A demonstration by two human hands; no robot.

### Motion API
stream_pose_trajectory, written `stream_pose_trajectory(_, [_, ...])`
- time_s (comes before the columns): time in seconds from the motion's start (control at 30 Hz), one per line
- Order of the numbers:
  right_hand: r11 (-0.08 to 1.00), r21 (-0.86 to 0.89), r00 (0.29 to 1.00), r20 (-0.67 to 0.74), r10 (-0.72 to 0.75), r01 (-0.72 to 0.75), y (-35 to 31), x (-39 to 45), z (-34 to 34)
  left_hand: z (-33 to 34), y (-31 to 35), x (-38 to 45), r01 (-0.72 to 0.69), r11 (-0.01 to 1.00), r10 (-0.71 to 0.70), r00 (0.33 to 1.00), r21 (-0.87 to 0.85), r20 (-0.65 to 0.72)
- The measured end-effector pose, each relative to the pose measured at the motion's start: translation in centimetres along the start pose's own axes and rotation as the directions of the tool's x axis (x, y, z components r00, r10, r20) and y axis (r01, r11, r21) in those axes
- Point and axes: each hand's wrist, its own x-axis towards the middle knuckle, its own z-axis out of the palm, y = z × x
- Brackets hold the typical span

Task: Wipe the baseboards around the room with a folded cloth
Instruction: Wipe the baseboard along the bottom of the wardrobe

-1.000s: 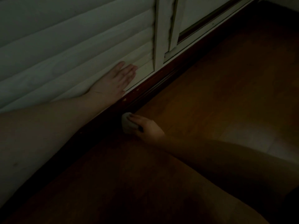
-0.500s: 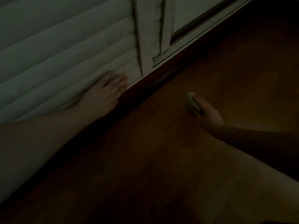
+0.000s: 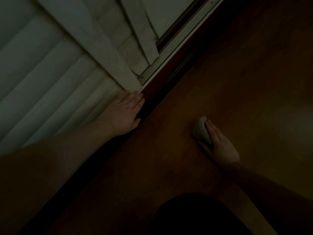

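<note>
The room is dim. A dark reddish-brown baseboard runs diagonally from lower left to upper right under white slatted panels. My left hand lies flat with fingers spread against the lowest slats, its thumb at the baseboard's top edge. My right hand is out on the wooden floor, well right of the baseboard, holding a small pale folded cloth pressed to the floor. The cloth is apart from the baseboard.
White louvered panels and a white frame post fill the upper left. A sliding track with a dark groove runs to the upper right. A dark shape, probably my knee, sits at the bottom centre.
My right hand has pulled the cloth off the baseboard and out over the floor to the right. The left hand has slid along the slats toward the frame post. The view has tilted.
</note>
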Motion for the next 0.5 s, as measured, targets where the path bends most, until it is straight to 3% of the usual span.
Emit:
stream_pose_trajectory(0.1, [1.0,0.002,0.999,0.04,0.0,0.0,-0.7,-0.2,0.2,-1.7,-1.3,0.9,-0.067,0.996,0.065,0.997,-0.052,-0.04])
stream_pose_trajectory(0.27, [1.0,-0.014,0.998,0.056,0.005,-0.004,-0.7,-0.2,-0.2,-3.8,-2.8,5.1,-0.088,0.993,0.092,0.995,-0.076,0.047])
stream_pose_trajectory(0.5, [1.0,-0.01,0.999,0.019,-0.028,0.029,-0.9,-0.2,-0.6,-3.7,-3.0,12.1,-0.058,0.964,0.036,0.995,-0.26,-0.091])
